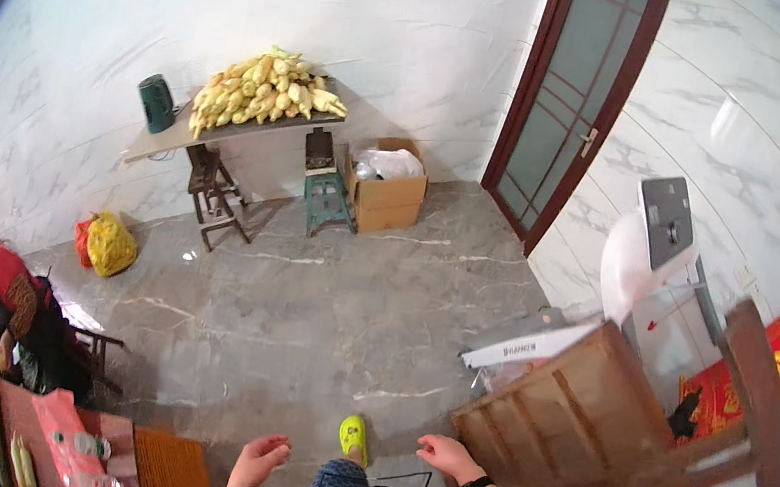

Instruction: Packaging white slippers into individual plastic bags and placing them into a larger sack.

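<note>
Wooden chair (602, 447) lying tipped beside the person's right side, seat facing up-left, back toward the wall. Right hand (447, 457) resting open-fingered at the seat's near corner, touching, not gripping. Left hand (257, 461) hanging loose, empty, above grey floor (320, 304). Green slipper (353, 435) between hands. Judgement: take hold of the frame rail firmly before shifting; white cable (396, 471) is trailing near the feet.
</note>
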Motion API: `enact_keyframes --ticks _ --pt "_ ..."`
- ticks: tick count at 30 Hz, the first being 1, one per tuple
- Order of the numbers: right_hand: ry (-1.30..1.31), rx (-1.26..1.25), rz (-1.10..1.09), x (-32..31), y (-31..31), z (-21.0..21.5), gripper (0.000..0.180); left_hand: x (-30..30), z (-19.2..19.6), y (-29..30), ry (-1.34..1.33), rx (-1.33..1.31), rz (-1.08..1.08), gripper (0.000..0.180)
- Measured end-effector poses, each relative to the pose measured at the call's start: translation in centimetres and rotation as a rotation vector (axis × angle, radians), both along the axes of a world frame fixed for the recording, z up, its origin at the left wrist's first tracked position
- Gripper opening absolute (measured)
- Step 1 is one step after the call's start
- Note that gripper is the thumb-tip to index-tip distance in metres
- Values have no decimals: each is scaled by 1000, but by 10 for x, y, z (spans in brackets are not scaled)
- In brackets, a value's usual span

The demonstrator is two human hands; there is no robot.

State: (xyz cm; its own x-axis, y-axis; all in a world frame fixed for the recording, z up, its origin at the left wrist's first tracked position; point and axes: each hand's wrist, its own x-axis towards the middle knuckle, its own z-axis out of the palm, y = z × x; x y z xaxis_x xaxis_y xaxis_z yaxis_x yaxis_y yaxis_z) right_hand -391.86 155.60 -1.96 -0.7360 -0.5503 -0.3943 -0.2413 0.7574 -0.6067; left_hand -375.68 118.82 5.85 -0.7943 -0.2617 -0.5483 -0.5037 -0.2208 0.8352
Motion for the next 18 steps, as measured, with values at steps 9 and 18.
enact_keyframes --ticks 9,18 --pt "-41 -163 -346 -231 6 7 41 -381 68 -10 171 -286 -320 35" --pt "-102 99 -435 -442 78 -58 39 -665 30 61 98 -250 -695 35"
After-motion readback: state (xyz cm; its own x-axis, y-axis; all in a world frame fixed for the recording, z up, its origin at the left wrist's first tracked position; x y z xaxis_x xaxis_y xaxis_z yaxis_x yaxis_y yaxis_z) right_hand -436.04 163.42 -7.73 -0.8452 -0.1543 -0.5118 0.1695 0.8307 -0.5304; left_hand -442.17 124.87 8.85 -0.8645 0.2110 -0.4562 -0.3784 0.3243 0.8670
